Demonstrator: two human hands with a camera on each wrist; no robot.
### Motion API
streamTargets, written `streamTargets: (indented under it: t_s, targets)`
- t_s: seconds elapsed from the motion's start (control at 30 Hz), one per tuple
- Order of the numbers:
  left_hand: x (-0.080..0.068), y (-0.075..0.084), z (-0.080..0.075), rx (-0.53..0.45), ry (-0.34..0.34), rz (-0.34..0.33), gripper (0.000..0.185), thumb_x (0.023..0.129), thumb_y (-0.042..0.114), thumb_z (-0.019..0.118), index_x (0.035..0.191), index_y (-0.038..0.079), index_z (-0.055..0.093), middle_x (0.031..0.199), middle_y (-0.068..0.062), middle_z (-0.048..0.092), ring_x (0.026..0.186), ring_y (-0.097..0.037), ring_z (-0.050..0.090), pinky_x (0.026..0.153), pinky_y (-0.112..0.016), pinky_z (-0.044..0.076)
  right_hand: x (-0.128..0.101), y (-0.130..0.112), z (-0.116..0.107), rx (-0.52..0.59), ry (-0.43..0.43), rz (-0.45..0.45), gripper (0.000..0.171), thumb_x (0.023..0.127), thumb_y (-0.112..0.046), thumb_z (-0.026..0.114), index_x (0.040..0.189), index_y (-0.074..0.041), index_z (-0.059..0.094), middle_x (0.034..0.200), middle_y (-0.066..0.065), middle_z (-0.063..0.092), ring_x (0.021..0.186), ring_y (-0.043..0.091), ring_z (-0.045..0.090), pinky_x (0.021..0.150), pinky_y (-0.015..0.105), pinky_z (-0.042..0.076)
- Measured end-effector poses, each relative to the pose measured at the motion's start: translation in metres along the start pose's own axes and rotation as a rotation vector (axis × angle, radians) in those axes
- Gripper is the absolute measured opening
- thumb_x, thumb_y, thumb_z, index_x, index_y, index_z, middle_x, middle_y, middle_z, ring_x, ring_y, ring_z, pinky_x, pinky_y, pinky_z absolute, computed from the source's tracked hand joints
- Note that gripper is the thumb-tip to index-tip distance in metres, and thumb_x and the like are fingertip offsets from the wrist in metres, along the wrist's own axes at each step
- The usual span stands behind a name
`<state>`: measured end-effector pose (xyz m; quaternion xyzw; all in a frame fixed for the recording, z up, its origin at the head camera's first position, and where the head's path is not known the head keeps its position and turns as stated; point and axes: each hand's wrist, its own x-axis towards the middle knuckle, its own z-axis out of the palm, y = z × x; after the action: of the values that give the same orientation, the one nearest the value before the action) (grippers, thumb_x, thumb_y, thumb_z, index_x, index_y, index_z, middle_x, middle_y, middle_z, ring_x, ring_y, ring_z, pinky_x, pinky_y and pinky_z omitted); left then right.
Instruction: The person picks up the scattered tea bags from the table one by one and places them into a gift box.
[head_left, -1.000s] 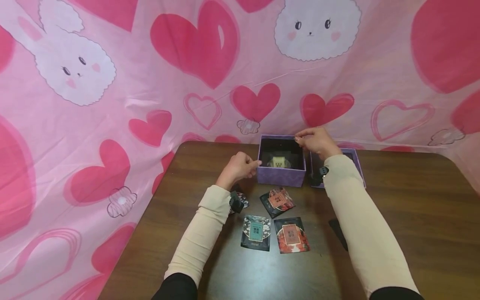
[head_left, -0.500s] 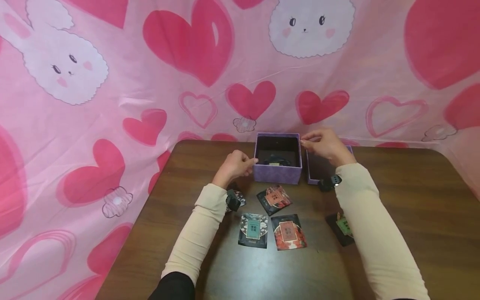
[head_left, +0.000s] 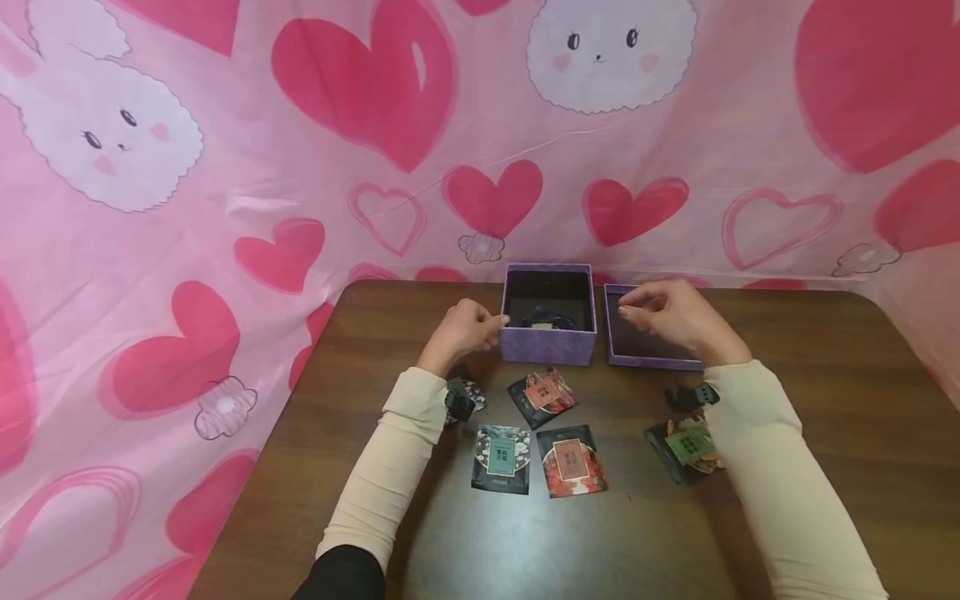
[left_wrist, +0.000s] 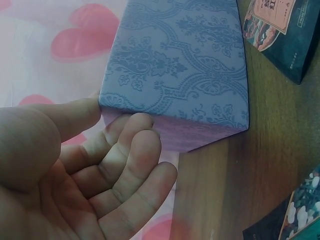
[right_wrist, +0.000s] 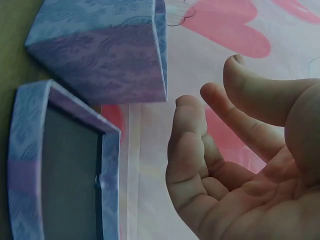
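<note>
At the back of the table stands a purple patterned box [head_left: 547, 348], without its lid. A dark packet with a yellow-green label [head_left: 542, 326] lies inside it. My left hand [head_left: 465, 329] pinches the box at its left front corner. In the left wrist view the thumb meets the rim and the other fingers [left_wrist: 145, 150] curl in by the side wall. The box's shallow purple lid [head_left: 652, 362] lies hollow side up to the right. Over this lid hovers my right hand [head_left: 678, 317], its fingers loosely bent; the right wrist view shows nothing between its thumb and fingers [right_wrist: 187, 155].
Several sachets lie in front of the box: a teal-labelled one [head_left: 501, 458], a red one [head_left: 572, 461] and another red one [head_left: 542, 396]. A green-labelled sachet [head_left: 686, 447] is partly under the right sleeve. A pink heart-patterned cloth [head_left: 420, 225] hangs behind the table.
My right hand has moved from the box's right rim rightwards over the lid. The left hand stays at the box corner. The right forearm uncovers more of the green-labelled sachet.
</note>
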<state>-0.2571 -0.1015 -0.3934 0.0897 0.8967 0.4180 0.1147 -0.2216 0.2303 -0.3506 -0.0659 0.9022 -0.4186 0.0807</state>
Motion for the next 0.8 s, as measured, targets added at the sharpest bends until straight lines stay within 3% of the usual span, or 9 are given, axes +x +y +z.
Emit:
streamTargets:
  t_s: [0.27, 0.47, 0.8]
  targets:
    - [0.002, 0.001, 0.001, -0.001, 0.004, -0.009, 0.038, 0.098, 0.033, 0.067, 0.078, 0.002, 0.073, 0.07, -0.007, 0.07, 0.073, -0.028, 0.071, 0.061, -0.031, 0.054, -0.027, 0.023, -0.009, -0.073, -0.003, -0.031, 0.029, 0.095, -0.021, 0.072, 0.117, -0.003, 0.071, 0.081, 0.008, 0.067, 0.083, 0.031, 0.062, 0.065, 0.035, 0.049]
    - [0.002, 0.0, 0.002, -0.016, -0.003, -0.029, 0.038, 0.098, 0.034, 0.068, 0.079, 0.001, 0.073, 0.073, -0.01, 0.071, 0.067, -0.021, 0.068, 0.062, -0.031, 0.054, -0.041, 0.038, -0.01, -0.129, -0.012, -0.044, 0.027, 0.094, -0.021, 0.073, 0.114, -0.003, 0.072, 0.074, 0.007, 0.06, 0.07, 0.021, 0.051, 0.058, 0.032, 0.044]
    - [0.002, -0.001, 0.001, -0.013, -0.002, -0.025, 0.037, 0.098, 0.034, 0.068, 0.079, 0.002, 0.073, 0.073, -0.01, 0.071, 0.078, -0.034, 0.071, 0.063, -0.033, 0.054, -0.064, 0.063, 0.0, -0.058, -0.037, 0.019, 0.024, 0.093, -0.017, 0.074, 0.111, 0.0, 0.071, 0.073, 0.005, 0.056, 0.067, 0.016, 0.047, 0.055, 0.03, 0.04]
